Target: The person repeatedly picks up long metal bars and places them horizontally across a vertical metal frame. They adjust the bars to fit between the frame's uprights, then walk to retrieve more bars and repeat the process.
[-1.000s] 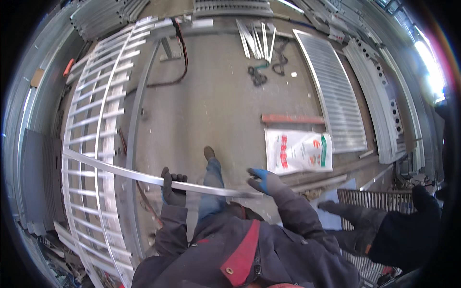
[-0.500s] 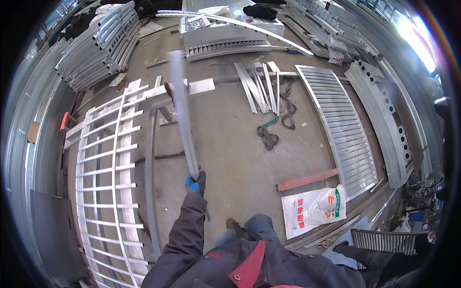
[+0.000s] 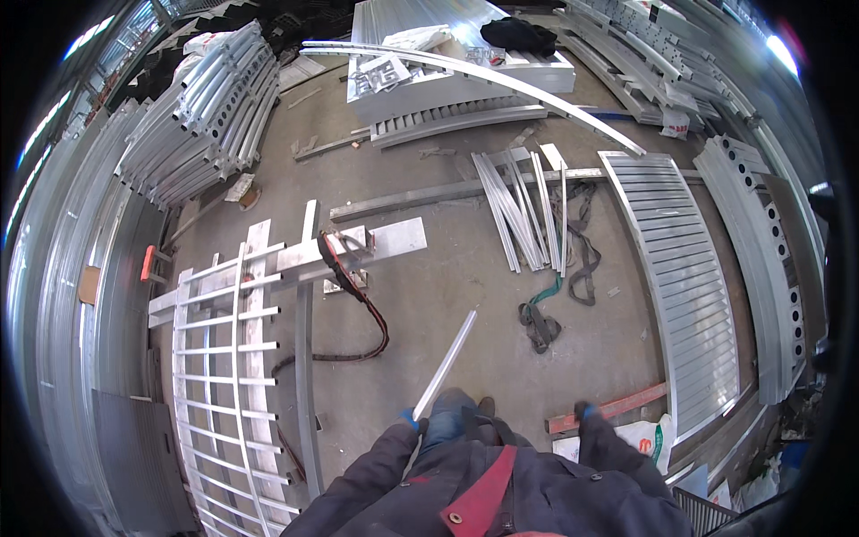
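My left hand [image 3: 410, 419], in a blue glove, grips the near end of a long flat metal strip [image 3: 447, 360]. The strip slants up and to the right over the concrete floor, and its far end hangs free above the ground. My right hand [image 3: 586, 411], also in a blue glove, hangs low beside my dark jacket, just above an orange-red bar [image 3: 626, 404] on the floor. Only a small part of that glove shows, and nothing is visible in it. A white metal grille [image 3: 233, 358] lies flat to the left of my left hand.
A black cable with a red clamp [image 3: 351, 273] runs off the grille. Loose metal strips [image 3: 523, 210], dark straps [image 3: 546, 322], a louvred panel [image 3: 680, 277] and a white bag [image 3: 646, 437] lie ahead and right. Stacked metal profiles [image 3: 206, 107] stand far left.
The strip, held crosswise in both hands a second ago, was swung upright by one hand. It now slants forward from my left hand alone, and my right hand has dropped to my side.
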The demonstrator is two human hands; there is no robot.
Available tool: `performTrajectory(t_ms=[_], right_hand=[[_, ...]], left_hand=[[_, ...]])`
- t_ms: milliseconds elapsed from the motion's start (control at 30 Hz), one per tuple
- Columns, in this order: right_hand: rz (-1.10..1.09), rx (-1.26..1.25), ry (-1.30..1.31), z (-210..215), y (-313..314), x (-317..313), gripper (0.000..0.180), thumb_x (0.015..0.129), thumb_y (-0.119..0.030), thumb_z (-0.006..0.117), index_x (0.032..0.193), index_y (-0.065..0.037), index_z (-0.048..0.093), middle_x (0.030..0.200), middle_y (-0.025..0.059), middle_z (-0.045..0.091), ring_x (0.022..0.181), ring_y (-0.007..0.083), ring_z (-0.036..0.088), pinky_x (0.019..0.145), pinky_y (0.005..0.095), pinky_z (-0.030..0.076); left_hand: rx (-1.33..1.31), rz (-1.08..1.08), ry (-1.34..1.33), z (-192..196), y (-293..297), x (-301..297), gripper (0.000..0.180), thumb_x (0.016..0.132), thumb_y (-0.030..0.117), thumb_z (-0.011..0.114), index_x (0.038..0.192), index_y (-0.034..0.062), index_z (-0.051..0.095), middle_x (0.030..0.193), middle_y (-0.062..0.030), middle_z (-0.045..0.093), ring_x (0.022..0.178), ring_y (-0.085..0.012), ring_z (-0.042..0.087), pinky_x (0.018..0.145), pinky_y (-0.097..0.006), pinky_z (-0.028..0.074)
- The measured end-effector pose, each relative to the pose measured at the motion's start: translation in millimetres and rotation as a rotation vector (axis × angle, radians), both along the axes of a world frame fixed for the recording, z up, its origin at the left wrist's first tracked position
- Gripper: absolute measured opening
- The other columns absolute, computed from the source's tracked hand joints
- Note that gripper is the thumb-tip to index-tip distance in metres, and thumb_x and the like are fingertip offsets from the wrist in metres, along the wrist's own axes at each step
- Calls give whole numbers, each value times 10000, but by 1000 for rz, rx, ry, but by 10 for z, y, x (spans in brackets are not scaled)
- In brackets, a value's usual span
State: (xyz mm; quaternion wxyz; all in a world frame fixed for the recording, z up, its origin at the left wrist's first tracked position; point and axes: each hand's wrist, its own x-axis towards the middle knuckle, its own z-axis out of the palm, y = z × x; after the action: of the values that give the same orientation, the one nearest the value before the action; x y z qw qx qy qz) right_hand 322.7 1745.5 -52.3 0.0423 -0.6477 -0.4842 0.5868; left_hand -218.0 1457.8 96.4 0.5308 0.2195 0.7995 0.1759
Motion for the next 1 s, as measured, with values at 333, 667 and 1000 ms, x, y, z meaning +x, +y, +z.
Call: performTrajectory(t_ms=[333,667,1000], right_hand=[[-48,32,61,-119,2443,-1685,487,932,-447,723,1252,-81,704,936,37,732,721,160,667,648,330,520],[717,-214,-543,-2070,3929,-2337,620,895,-554,638,1276,-68,687,1219,260,691,1182,417,646,1002,470,500],[639,252,-764,-5072,6832,-4044,641,919,-373,664,1391,16,476,1326,309,603,1229,463,586,1017,499,483]], left_hand=[[95,-178,252,-1166,3128,-1197,446,892,247,648,1271,15,619,1054,-311,696,1026,-476,674,895,-508,539],[-459,-147,237,-1886,4984,-1358,549,942,311,628,1437,112,497,1250,-252,650,1208,-435,610,1014,-498,498],[-340,-78,527,-2778,5086,-735,603,940,247,638,1468,16,462,1118,-246,640,989,-462,600,875,-534,477]])
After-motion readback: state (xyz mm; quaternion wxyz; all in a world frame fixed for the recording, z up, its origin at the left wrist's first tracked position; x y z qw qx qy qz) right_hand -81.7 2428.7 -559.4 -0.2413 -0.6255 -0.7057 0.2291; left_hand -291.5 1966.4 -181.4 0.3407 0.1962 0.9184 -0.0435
